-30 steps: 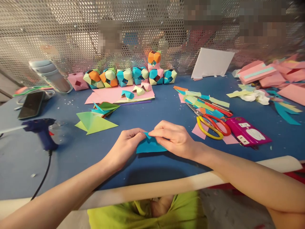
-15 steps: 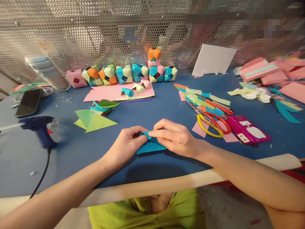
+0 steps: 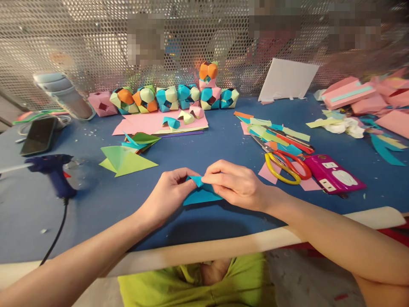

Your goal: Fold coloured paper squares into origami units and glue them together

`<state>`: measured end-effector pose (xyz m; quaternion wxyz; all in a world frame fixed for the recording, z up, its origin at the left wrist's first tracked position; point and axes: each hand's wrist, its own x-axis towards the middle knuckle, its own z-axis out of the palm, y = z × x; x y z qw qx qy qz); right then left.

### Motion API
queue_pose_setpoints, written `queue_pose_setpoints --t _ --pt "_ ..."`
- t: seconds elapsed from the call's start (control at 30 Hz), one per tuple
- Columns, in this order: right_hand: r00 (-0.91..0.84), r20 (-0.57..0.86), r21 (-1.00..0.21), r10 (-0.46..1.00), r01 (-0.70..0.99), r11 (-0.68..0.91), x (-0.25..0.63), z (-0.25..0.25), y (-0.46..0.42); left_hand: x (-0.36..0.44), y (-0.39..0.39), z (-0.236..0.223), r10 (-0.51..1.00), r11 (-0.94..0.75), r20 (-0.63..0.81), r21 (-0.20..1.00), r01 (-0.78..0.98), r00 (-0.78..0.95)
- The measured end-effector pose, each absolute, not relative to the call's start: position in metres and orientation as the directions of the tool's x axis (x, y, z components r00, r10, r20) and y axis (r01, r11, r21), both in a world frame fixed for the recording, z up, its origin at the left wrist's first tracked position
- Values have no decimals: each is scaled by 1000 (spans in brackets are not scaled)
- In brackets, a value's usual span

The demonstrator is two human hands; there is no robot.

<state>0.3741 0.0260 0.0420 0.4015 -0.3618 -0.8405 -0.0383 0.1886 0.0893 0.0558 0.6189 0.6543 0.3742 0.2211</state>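
Observation:
A sheet of blue paper (image 3: 202, 196) is pinched between my two hands just above the blue table (image 3: 211, 147). My left hand (image 3: 171, 189) grips its left end with thumb and fingers. At the upper edge, my right hand (image 3: 233, 183) presses the paper beside a small folded-down triangular flap. The right end of the sheet is partly hidden under my right hand. Left of my hands lie folded green papers (image 3: 131, 162). To the right, scissors (image 3: 284, 168) with yellow and red handles rest on paper strips.
Several folded paper balls (image 3: 166, 99) line the back near a perforated metal screen (image 3: 96, 51). A glue gun (image 3: 54, 172), a phone (image 3: 38, 135) and a bottle (image 3: 64, 94) are at left. At right are a magenta power socket (image 3: 335, 175) and pink paper pieces (image 3: 348, 94).
The small flap at the top of the blue paper shows more plainly and looks folded further down. Both hands keep their grip in nearly the same place. The view has shifted slightly.

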Motion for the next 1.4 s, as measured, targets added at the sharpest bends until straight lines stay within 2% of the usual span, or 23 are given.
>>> queue_pose_setpoints --t 0.37,0.53,0.7,0.9,1.0,1.3,1.4 --pt "-467 693 -119 549 677 726 375 46 22 187 90 61 718 70 -194 976 208 668" --pt "-493 677 -73 547 694 716 375 47 21 188 90 60 736 -5 -154 973 233 659" --pt "-480 676 -105 559 688 719 375 46 22 187 90 58 744 1 -158 972 235 650" --pt "-395 709 -236 584 647 725 373 43 25 187 91 60 748 21 -171 972 236 642" --pt "-395 696 -253 599 645 721 373 42 25 187 92 59 748 18 -168 972 233 642" --pt "-478 681 -107 555 685 721 372 48 20 187 94 58 730 11 -171 971 239 661" --pt "-481 677 -103 558 688 718 371 48 20 186 94 59 730 -21 -155 968 249 666"
